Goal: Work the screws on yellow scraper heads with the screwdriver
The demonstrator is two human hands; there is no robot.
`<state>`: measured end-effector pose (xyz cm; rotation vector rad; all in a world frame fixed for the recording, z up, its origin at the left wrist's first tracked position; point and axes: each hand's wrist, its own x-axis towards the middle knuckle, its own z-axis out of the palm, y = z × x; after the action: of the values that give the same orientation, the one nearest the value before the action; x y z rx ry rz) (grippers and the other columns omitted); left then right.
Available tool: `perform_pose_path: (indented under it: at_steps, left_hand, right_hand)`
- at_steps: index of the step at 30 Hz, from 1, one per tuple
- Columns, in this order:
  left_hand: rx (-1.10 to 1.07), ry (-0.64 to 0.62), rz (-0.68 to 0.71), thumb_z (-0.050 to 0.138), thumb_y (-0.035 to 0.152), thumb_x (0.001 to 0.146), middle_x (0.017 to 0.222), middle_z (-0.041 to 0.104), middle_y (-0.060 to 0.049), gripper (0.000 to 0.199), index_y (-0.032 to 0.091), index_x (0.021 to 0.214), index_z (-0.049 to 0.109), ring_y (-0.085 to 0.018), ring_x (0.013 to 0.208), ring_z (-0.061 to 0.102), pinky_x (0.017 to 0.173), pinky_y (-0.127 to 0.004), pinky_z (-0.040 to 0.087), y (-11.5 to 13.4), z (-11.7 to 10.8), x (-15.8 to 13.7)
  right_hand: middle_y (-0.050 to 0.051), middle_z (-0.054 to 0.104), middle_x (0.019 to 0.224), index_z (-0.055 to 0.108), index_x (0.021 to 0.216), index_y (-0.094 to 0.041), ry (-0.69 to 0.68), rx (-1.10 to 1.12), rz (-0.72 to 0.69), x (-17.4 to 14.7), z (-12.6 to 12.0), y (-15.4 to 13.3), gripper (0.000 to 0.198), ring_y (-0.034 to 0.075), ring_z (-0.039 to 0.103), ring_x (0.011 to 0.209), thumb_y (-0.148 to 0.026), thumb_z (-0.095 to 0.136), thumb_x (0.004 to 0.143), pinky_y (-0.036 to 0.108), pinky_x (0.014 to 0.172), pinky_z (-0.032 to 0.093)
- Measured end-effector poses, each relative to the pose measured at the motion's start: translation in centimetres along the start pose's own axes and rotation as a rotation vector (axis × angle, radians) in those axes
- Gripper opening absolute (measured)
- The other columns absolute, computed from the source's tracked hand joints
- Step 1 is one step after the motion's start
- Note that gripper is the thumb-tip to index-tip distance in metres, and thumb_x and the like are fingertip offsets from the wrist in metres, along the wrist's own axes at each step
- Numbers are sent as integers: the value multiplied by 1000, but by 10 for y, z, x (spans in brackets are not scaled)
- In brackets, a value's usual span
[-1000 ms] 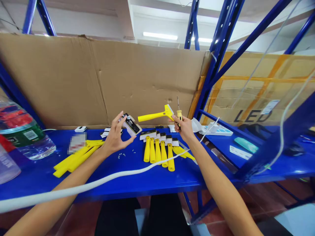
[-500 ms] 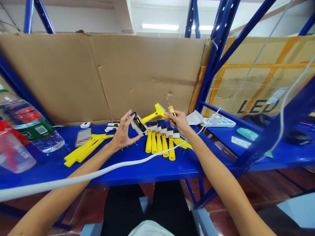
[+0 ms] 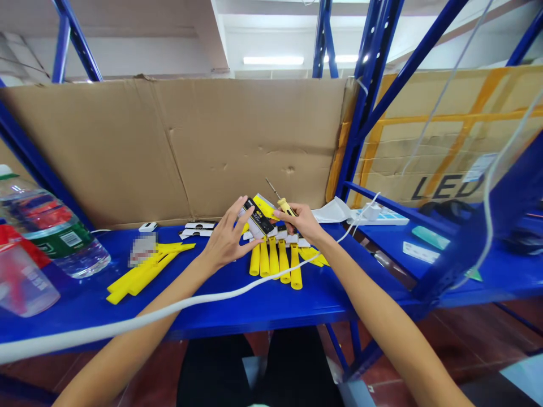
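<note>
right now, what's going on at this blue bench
A person's left hand pinches a black-and-white card in front of a yellow scraper. The right hand holds a screwdriver, its shaft pointing up, and seems to grip that scraper too. Five yellow handles lie in a row on the bench below; more yellow pieces lie left.

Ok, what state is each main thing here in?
Left hand: holding black card
Right hand: holding screwdriver and scraper
Black card: tilted
Screwdriver: tilted, shaft up
Scraper: partly hidden behind card
Yellow handles: lying side by side
Water bottle: capped
Cardboard sheet: standing upright
Ceiling light: lit
</note>
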<state>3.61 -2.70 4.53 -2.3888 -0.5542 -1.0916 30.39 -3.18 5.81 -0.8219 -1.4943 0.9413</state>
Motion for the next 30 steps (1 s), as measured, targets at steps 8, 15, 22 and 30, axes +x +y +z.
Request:
perform_pose_path:
  at_steps: [8, 15, 22, 30]
  left_hand:
    - [7, -14, -102, 77, 52, 92, 172, 31, -28, 107, 17, 171, 15, -41, 161, 33, 126, -59, 41, 11, 24, 37]
    - [80, -64, -200, 75, 65, 88, 178, 16, -26, 110, 22, 172, 19, -46, 162, 28, 109, -62, 56, 17, 35, 42]
    - [97, -168, -345, 56, 25, 101, 163, 48, -21, 71, 31, 169, 36, -35, 112, 75, 70, -39, 65, 16, 39, 18]
    - [-1105, 41, -978, 77, 30, 91, 112, 79, -8, 41, 23, 131, 73, -20, 79, 74, 60, -24, 55, 14, 26, 26]
  right_hand:
    - [-7, 50, 45, 67, 76, -20, 9, 30, -2, 1, -5, 3, 32, 9, 41, 38, -46, 86, 75, 24, 40, 37]
    - [-7, 48, 44, 62, 68, -20, 36, 99, 29, 3, -4, 8, 31, 8, 37, 36, -42, 84, 75, 23, 37, 34]
    - [-6, 50, 45, 64, 67, -20, 41, 126, 58, 0, -1, 4, 44, 7, 34, 35, -53, 93, 72, 24, 35, 28]
    - [10, 84, 106, 77, 97, -20, 150, 222, -2, 4, -11, -4, 49, 7, 38, 45, -67, 81, 83, 24, 40, 40]
